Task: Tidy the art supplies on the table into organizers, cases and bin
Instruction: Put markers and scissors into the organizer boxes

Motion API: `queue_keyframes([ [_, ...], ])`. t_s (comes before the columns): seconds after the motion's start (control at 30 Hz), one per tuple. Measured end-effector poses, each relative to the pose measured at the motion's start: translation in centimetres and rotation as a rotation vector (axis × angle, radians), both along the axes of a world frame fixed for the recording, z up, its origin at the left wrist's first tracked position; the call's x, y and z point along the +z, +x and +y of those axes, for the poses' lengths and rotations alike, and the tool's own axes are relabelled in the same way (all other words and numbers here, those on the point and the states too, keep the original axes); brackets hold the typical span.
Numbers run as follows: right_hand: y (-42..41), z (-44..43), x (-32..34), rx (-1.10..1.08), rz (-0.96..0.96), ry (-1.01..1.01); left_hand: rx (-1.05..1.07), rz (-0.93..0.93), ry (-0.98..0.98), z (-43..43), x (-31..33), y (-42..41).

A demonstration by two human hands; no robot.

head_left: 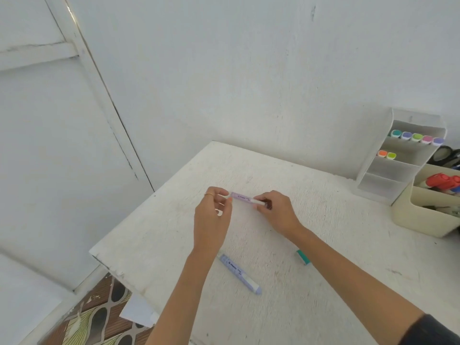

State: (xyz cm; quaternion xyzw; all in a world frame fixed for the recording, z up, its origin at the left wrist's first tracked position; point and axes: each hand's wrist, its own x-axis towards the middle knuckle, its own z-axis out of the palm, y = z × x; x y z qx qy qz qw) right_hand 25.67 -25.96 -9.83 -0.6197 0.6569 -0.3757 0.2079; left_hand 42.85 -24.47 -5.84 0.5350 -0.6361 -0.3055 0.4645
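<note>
While both grips share one pen: left grip point(211, 212) pinches the lilac end of the purple highlighter point(242, 197), and right grip point(276, 210) pinches its white end, fingers curled round it. The highlighter lies roughly level between them, over the far-middle of the tabletop point(323, 295). Cannot tell whether it touches the surface. There is a thin ring point(209, 194) on a left finger and a small white bit in the left palm, ID unclear.

Nearer the camera, a pale blue highlighter point(239, 273) lies flat on the tabletop between the two forearms, set diagonally. A teal-and-white piece point(303, 257) lies just beside the right forearm, partly hidden by it.

Far right, against the wall:
- A white tiered organizer point(418, 118) stands upright. The top tier holds a row of five highlighters point(414, 137), caps up. The second tier holds an orange and green pair point(387, 154). The lower tiers show nothing.
- A beige bin point(408, 210) touches the organizer's right side and has red markers point(443, 181) inside.
- Black scissors point(445, 155) sit behind the bin, cut off by the frame edge.

A patterned floor point(99, 319) shows below the tabletop's left corner.
</note>
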Motion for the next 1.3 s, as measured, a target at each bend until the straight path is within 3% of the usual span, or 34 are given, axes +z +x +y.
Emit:
queue_keyframes([
  [0.13,-0.7,3.5,1.5,-0.150,-0.297,-0.063,-0.374,-0.136,0.081,1.9,-0.1,0.2],
  [0.23,-1.2,5.9,2.6,-0.228,-0.548,-0.080,-0.685,-0.390,0.136,2.9,-0.9,1.1],
  [0.4,-2.7,9.1,4.1,-0.326,-0.805,-0.097,-0.793,-0.624,0.179,4.6,-1.5,2.2],
  [0.5,-3.4,10.4,4.4,-0.383,-0.855,-0.083,-0.775,-0.719,0.148,5.6,-1.5,2.3],
  [0.7,-4.1,12.8,4.7,-0.377,-0.889,-0.084,-0.643,-0.514,0.095,6.4,-0.7,1.0],
  [0.83,-5.5,13.6,5.6,-0.411,-0.830,-0.144,-0.561,-0.408,-0.077,6.1,1.3,-2.0],
  [1.17,-11.1,15.6,8.6,-0.527,-0.560,-0.322,-0.530,0.102,-0.161,5.3,6.4,-12.3],
  [1.3,-13.2,16.0,9.5,-0.576,-0.476,-0.432,-0.528,0.198,-0.246,4.9,7.8,-16.4],
])
